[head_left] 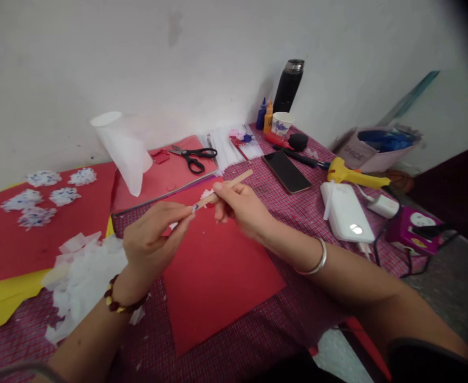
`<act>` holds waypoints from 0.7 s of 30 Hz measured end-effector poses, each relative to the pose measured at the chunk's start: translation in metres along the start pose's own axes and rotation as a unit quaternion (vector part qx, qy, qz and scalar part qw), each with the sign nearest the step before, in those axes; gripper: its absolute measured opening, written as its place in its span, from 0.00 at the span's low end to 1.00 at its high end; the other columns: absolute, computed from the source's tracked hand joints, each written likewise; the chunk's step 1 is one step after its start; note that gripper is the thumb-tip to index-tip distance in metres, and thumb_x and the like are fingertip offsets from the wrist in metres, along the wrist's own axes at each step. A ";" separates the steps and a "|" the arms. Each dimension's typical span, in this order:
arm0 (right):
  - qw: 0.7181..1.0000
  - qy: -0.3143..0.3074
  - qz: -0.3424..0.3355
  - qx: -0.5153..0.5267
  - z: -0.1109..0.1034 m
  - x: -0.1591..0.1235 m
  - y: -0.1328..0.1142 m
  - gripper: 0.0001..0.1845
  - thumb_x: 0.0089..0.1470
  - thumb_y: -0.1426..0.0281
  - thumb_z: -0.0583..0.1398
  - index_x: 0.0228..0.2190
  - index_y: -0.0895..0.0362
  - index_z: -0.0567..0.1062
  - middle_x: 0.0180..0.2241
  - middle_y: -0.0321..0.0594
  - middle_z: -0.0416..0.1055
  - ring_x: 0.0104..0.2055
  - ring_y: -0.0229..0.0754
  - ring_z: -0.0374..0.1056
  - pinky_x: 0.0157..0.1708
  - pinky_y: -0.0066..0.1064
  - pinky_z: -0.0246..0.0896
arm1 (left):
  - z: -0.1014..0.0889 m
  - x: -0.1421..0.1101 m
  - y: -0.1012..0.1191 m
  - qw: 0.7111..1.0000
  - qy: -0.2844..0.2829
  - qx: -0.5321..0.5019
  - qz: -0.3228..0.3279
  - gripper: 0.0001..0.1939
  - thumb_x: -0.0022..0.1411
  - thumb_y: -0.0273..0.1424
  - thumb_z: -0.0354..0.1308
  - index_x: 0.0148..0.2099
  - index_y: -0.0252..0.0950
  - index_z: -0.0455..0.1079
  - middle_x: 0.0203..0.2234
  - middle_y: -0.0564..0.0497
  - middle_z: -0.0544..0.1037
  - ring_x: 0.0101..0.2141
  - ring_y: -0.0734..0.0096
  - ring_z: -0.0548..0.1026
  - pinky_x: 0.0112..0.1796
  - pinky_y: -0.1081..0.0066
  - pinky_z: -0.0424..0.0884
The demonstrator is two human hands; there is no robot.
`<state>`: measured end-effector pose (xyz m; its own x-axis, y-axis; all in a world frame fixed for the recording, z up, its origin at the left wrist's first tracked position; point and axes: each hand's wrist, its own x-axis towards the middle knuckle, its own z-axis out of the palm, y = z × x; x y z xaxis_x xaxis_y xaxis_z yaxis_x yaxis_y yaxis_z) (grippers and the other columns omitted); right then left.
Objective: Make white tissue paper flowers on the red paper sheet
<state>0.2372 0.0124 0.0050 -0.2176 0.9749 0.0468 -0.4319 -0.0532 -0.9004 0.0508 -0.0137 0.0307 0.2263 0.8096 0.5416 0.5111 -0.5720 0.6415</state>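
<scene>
My right hand point(242, 206) pinches a wooden craft stick point(240, 178) near its middle. The stick slants down to the left, toward my left hand point(152, 234). Between the closed thumb and forefinger of my left hand is a small white and blue paper piece point(195, 208), touching the lower end of the stick. Its far side is hidden by my fingers. Below both hands lies a red paper sheet point(222, 282), with a small whitish tuft point(207, 198) near its upper edge. White tissue pieces point(86, 276) are heaped left of my left hand.
White-blue paper puffs point(38, 217) sit on red paper at left. Behind are a rolled white sheet point(124, 151), black scissors point(194, 157) and a flask point(289, 88). To the right lie a phone point(286, 171), yellow glue gun point(356, 174), white power bank point(348, 213) and cords.
</scene>
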 end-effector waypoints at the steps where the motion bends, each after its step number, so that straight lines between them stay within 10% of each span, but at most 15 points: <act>1: 1.000 -0.006 0.018 0.009 -0.001 0.000 -0.002 0.20 0.52 0.53 0.64 0.23 0.57 0.73 0.15 0.31 0.69 0.14 0.29 0.60 0.15 0.22 0.57 | -0.002 0.000 -0.001 0.999 -0.014 0.035 0.028 0.06 0.57 0.28 0.64 0.36 0.45 0.78 0.34 0.52 0.82 0.36 0.64 0.78 0.42 0.63 0.74; 4: 0.998 -0.021 0.035 0.052 -0.003 0.002 -0.009 0.16 0.49 0.56 0.67 0.32 0.55 0.75 0.18 0.27 0.71 0.15 0.28 0.59 0.17 0.21 0.59 | -0.002 0.001 -0.002 0.997 -0.005 0.067 0.040 0.05 0.58 0.28 0.63 0.35 0.44 0.78 0.31 0.53 0.81 0.33 0.66 0.78 0.39 0.65 0.75; 13: 0.997 0.028 -0.062 -0.035 -0.030 0.021 0.002 0.19 0.46 0.53 0.67 0.30 0.56 0.74 0.23 0.31 0.75 0.18 0.29 0.63 0.18 0.22 0.58 | 0.018 0.011 -0.017 0.955 -0.022 -0.225 -0.191 0.16 0.62 0.38 0.59 0.50 0.38 0.68 0.35 0.49 0.80 0.29 0.70 0.79 0.31 0.68 0.77; 21: 0.985 0.097 -0.097 -0.102 -0.061 0.032 0.024 0.16 0.50 0.57 0.66 0.29 0.57 0.74 0.21 0.32 0.71 0.20 0.32 0.63 0.21 0.24 0.60 | 0.022 0.028 -0.048 0.962 -0.217 0.079 -0.148 0.09 0.59 0.35 0.55 0.37 0.37 0.73 0.30 0.50 0.80 0.30 0.66 0.75 0.32 0.68 0.68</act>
<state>0.2734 0.0557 -0.0421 0.0309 0.9866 0.1604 -0.2596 0.1629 -0.9519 0.0514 0.0396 0.0032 0.3594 0.9320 0.0478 0.7184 -0.3090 0.6232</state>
